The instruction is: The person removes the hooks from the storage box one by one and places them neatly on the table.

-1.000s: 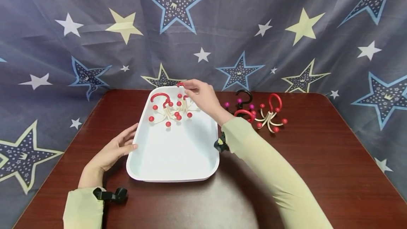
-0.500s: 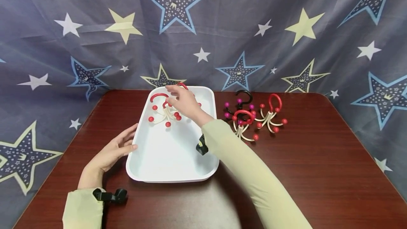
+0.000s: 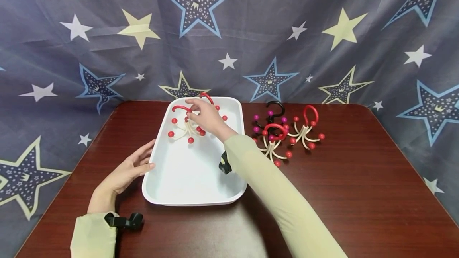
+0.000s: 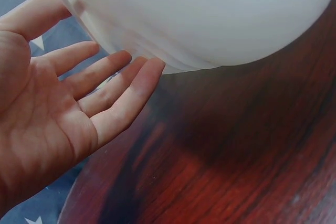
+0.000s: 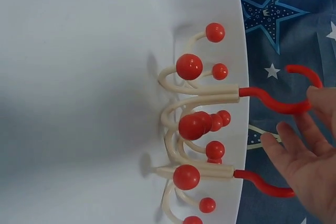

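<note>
In the head view a white plastic tray (image 3: 195,178) holds two hangers, each with a red hook and several curved cream arms tipped with red balls. My right hand (image 3: 209,119) reaches over the tray's far end. In the right wrist view its thumb and index finger pinch the red hook of the left hanger (image 5: 218,95). Beside it stands the right hanger (image 5: 215,170), its arms close against the first one's. My left hand (image 4: 79,93) rests at the tray's left side, fingers spread, fingertips against the outer wall and thumb at the rim.
Right of the tray on the dark red wooden table (image 3: 358,194) stand a black hanger (image 3: 271,120) with magenta balls, a red-hooked cream hanger (image 3: 271,145) in front of it, and another such hanger (image 3: 305,131) further right. A star-patterned curtain (image 3: 229,43) hangs behind the table.
My right hand has left the right hanger in the tray, moved leftward and taken the left hanger's hook, which has shifted slightly right. My left hand stays at the tray.
</note>
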A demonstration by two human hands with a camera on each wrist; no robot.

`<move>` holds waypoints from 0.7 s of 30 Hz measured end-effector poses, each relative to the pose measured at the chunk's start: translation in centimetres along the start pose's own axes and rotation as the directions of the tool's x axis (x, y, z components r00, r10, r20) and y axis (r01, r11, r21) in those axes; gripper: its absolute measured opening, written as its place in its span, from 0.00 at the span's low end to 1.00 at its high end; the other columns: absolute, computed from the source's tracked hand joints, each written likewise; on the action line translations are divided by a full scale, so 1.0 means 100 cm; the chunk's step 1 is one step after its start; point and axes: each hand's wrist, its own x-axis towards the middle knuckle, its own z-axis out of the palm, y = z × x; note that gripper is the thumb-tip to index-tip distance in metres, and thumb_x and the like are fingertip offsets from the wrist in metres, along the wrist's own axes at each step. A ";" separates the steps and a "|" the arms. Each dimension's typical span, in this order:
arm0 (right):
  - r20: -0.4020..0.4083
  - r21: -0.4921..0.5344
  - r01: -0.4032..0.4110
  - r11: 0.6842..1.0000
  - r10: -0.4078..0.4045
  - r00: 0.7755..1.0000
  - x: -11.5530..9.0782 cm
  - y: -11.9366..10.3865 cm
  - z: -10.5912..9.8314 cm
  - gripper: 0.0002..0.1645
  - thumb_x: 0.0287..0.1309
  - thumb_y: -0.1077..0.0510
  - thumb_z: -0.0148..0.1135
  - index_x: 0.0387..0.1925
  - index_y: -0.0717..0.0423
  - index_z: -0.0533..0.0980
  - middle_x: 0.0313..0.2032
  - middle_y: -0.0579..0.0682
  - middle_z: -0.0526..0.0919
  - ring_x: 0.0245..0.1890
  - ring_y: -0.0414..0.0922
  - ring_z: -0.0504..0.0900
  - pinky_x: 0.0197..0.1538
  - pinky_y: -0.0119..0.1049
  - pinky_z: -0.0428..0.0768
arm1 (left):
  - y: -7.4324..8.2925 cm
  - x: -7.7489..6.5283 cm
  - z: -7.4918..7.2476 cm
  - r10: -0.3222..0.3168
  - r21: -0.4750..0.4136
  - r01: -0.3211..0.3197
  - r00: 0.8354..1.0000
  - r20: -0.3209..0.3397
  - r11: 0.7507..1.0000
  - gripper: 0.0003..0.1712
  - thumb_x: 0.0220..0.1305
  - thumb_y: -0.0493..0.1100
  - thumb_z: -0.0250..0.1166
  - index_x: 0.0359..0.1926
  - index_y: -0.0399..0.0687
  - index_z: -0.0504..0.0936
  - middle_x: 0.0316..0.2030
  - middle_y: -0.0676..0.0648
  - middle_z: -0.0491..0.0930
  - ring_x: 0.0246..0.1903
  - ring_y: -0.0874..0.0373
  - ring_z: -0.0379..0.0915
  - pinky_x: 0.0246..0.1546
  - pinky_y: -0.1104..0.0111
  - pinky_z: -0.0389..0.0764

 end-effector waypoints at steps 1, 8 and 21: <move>-0.002 -0.015 0.005 1.000 -0.005 1.000 0.001 0.000 0.001 0.25 0.58 0.56 0.58 0.59 0.48 0.69 0.46 0.47 0.78 0.50 0.42 0.76 0.51 0.31 0.73 | 0.000 0.000 0.000 0.002 -0.003 -0.002 1.000 0.002 1.000 0.41 0.63 0.36 0.55 0.71 0.51 0.44 0.65 0.41 0.53 0.51 0.69 0.68 0.45 0.72 0.74; -0.023 -0.064 0.016 0.998 -0.018 1.000 0.005 -0.001 0.008 0.17 0.59 0.58 0.57 0.50 0.52 0.76 0.43 0.47 0.81 0.43 0.39 0.77 0.49 0.29 0.72 | -0.001 0.000 0.000 0.005 -0.018 -0.005 1.000 0.008 1.000 0.41 0.63 0.35 0.55 0.71 0.51 0.44 0.65 0.43 0.54 0.51 0.69 0.68 0.45 0.71 0.75; -0.070 0.022 0.001 1.000 0.000 0.998 0.001 -0.014 0.005 0.16 0.61 0.56 0.54 0.50 0.51 0.76 0.39 0.44 0.83 0.37 0.37 0.79 0.38 0.25 0.73 | -0.001 -0.001 0.000 0.017 -0.017 -0.017 1.000 0.003 1.000 0.40 0.63 0.35 0.54 0.71 0.50 0.44 0.64 0.47 0.56 0.51 0.70 0.68 0.45 0.71 0.75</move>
